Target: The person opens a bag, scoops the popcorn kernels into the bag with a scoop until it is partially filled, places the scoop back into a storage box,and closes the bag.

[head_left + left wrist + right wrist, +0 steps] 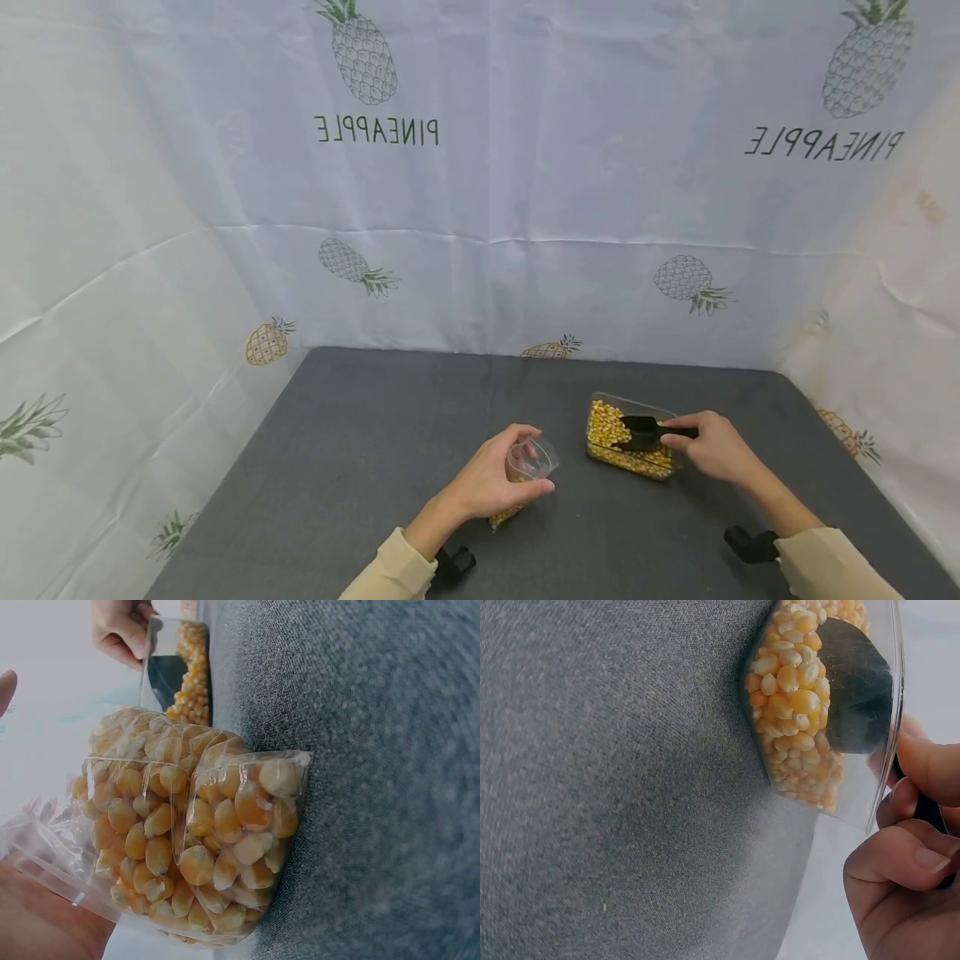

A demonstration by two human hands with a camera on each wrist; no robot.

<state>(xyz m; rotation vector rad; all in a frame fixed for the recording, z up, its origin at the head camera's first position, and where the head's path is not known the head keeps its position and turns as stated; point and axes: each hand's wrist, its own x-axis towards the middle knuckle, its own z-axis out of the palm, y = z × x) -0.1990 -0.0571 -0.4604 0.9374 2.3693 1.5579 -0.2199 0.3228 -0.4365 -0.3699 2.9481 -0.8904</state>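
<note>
My left hand (pixel 487 482) holds a clear plastic bag (pixel 169 832) around its open mouth, thumb on one side and fingers on the other. Corn kernels fill the lower part of the bag, which stands on the grey table. To its right sits a clear rectangular container (pixel 853 812) with yellow corn kernels (pixel 606 425) inside. My right hand (pixel 718 450) grips the handle of a black scoop (pixel 640 431) over the container's right rim. The scoop's blade is down among the kernels, its tip partly hidden by them.
The dark grey table (pixel 375 433) extends around both hands. A white curtain (pixel 487 183) with pineapple prints hangs along its back and sides. Black wrist mounts show under both forearms.
</note>
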